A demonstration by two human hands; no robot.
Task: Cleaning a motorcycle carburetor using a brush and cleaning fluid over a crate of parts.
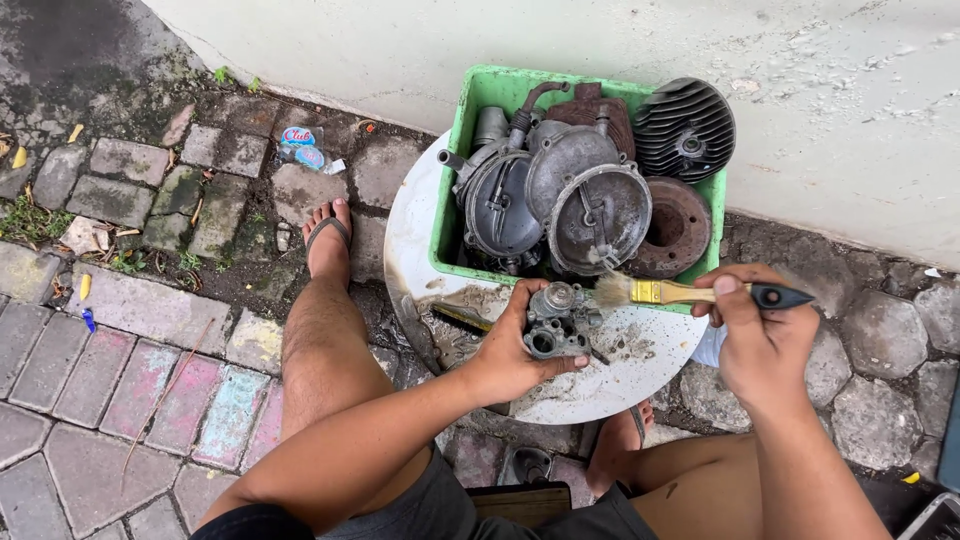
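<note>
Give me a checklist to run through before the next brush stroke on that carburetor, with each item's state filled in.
1. Left hand has a firm hold on the carburetor: ok, fingers wrap its body.
2. Right hand grips the paintbrush by the handle: ok.
3. Bristles reach the part: ok, the tip sits at its upper right edge.
4. Part is over the round white tray: ok, grime already lies there.
5. Green crate of engine parts is out of the brush's way: ok, it sits behind the brush.
6. Brush is wet with cleaner: cannot tell.
</note>
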